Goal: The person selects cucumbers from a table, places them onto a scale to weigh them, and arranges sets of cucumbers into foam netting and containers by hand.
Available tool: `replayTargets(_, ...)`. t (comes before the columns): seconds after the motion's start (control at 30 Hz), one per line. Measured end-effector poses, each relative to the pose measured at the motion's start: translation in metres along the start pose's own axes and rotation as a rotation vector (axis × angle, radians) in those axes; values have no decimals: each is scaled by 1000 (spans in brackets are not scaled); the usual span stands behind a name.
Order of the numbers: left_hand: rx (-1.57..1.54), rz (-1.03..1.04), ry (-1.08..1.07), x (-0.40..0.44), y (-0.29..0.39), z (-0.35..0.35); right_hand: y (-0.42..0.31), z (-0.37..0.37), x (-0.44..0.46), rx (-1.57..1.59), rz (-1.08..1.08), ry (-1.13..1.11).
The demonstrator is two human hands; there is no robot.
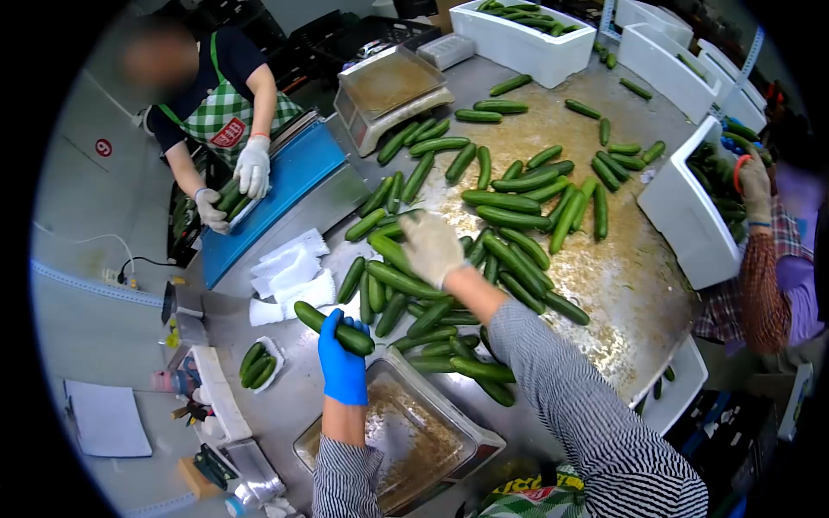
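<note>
Head view: along the left edge of the tabletop (622,285), a co-worker (246,65) in a green checked apron (207,114), with both gloved hands (253,167) at dark cucumbers (230,202) beside a blue board (276,198). Nearer, a white wrapper (278,361) around bundled cucumbers (255,367); just beyond, a heap of white wraps (287,269). Next, the blue-gloved left hand (343,354), raised above the tabletop's near-left part and clamped round one long cucumber (352,339). To its right, a near scale (406,432) at the near edge; toward the far-left corner, a far scale (393,78). Over mid-tabletop, the pale-gloved right hand (432,246), palm down on the loose cucumber pile (511,261), with the grip hidden, so impossible to tell whether closed on any. At the far edge, a white foam box (527,52) of cucumbers. At the right edge, a tilted box (686,220), with the gloved hand (756,186) of a second co-worker (799,276) beside it.
</note>
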State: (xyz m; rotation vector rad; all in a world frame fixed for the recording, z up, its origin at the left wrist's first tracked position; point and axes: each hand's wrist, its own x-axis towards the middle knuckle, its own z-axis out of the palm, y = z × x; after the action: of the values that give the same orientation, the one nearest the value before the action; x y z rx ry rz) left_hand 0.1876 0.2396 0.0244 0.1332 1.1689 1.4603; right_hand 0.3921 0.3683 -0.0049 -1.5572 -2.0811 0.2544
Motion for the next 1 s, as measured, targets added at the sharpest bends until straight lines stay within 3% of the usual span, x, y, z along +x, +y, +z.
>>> replayTargets(0.07, 54, 24, 74, -18, 4, -1, 26, 23, 31, 29, 91, -147)
replayTargets(0.1, 123, 52, 78, -24, 6, 0, 54, 65, 41, 69, 15, -94)
replayTargets(0.17, 261, 89, 75, -33, 6, -1, 68, 70, 46, 141, -73, -105)
replayTargets(0.2, 362, 140, 51, -34, 6, -5, 66, 57, 47, 181, 5, -139)
replayTargets(0.3, 873, 423, 66, -28, -6, 2, 44, -20, 33, 307, 172, -226)
replayTargets(0.37, 1364, 958, -86, -24, -9, 19, 22, -60, 14, 488, 233, -350)
replayTargets(0.4, 1667, 1102, -88, -28, -2, 32, 32, -35, -4, 150, -465, -50)
replayTargets(0.43, 1975, 1239, -91, -30, 0, 41, 14, -45, -14, 235, -637, 3)
replayTargets(0.47, 1942, 1190, -164, -28, 0, 38, -1, -50, -21, 420, -681, -125)
replayTargets(0.5, 1907, 1141, -233, -28, 2, 31, -16, -52, -32, 782, -223, -445)
replayTargets(0.53, 1872, 1090, -298, -30, 3, 21, -17, -51, -29, 858, -180, -523)
replayTargets(0.57, 1717, 970, -225, -37, 1, 10, -18, -49, -27, 936, -135, -602)
replayTargets(0.63, 1411, 738, -82, -58, 1, -14, -17, -34, -6, 452, -272, -352)
replayTargets(0.67, 1151, 507, 50, -70, 6, -22, -14, -35, 12, 77, -234, -416)
replayTargets(0.7, 880, 285, 177, -84, 12, -24, -2, -15, 13, -33, -204, -265)
replayTargets(0.73, 610, 197, 170, -100, 21, -19, 10, 12, 17, 53, -174, -336)
replayTargets(0.83, 260, 56, 249, -120, 19, -60, 9, 28, 16, 227, -107, -422)
replayTargets(0.97, 283, 144, 411, -147, 1, -91, -24, -39, -8, 574, 33, -592)
replayTargets(1.0, 311, 148, 424, -153, -5, -94, -38, -49, -29, 668, -52, -559)
